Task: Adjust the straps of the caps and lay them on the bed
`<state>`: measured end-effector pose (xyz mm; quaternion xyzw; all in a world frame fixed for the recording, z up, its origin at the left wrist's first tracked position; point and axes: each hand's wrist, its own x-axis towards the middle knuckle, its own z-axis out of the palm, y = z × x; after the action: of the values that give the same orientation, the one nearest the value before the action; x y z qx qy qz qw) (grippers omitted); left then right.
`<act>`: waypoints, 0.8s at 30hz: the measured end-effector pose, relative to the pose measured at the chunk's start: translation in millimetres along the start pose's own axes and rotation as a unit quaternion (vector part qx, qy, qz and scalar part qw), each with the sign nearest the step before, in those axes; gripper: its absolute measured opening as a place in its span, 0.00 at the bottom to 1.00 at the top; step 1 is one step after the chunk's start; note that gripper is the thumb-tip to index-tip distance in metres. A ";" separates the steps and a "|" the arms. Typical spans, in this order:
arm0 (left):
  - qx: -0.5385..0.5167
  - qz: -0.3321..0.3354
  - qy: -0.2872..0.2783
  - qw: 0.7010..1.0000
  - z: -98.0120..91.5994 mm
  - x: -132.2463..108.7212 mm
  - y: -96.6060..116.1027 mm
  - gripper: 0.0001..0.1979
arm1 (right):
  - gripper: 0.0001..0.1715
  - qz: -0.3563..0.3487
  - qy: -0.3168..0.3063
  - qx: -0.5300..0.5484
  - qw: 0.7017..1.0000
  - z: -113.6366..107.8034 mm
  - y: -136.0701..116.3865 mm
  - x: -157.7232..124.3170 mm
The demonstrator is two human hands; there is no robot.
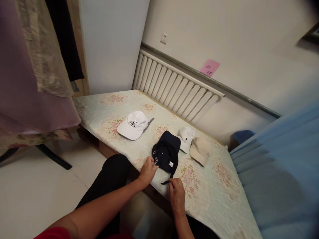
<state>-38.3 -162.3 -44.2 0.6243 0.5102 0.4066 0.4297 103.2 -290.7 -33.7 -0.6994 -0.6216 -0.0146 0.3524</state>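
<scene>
A dark navy baseball cap [164, 151] lies upturned near the bed's front edge, its inside and a small white label showing. At its left rear edge, my left hand [148, 171] pinches the part with the small metal buckle. My right hand [177, 196] is closed on the cap's loose back strap [165, 182], whose free end points left. The strap and buckle are apart. To the left rests a white cap [134, 124] with black letters. Behind the navy cap on the right are a smaller-looking white cap [186, 136] and a beige cap [199, 150].
The caps lie on a bed [216, 199] with a pale floral cover. A radiator [171, 84] runs along the wall behind it. On the right hangs a blue curtain [279, 172]; clothes [47, 49] hang at the left. My knee [116, 169] is beside the bed edge.
</scene>
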 end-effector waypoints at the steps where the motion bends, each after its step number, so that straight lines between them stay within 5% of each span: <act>1: 0.010 0.014 0.002 1.000 0.7 1.0 0.8 0.13 | 0.12 0.000 -0.002 0.000 1.000 0.0 0.0 -0.3; 6: -0.019 0.061 -0.006 0.998 -3.6 11.6 8.1 0.01 | 0.11 -0.005 -0.006 0.012 1.000 -3.7 -2.2 -0.2; 9: -0.061 0.069 -0.033 0.995 -12.5 16.2 16.4 0.04 | 0.10 -0.010 -0.004 0.021 1.000 -8.8 -5.1 0.3; 19: -0.225 -0.071 -0.121 0.964 -49.0 -0.9 44.0 0.06 | 0.10 -0.016 0.007 0.035 0.999 -40.2 -29.6 -13.6; 24: -0.268 -0.079 -0.137 0.950 -58.7 -10.1 58.2 0.08 | 0.06 -0.009 0.021 0.100 0.995 -46.9 -54.8 -6.0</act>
<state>-78.6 -171.5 28.1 0.4935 0.3669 0.4034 0.6776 73.3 -320.9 24.8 -0.6543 -0.6189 0.0303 0.4335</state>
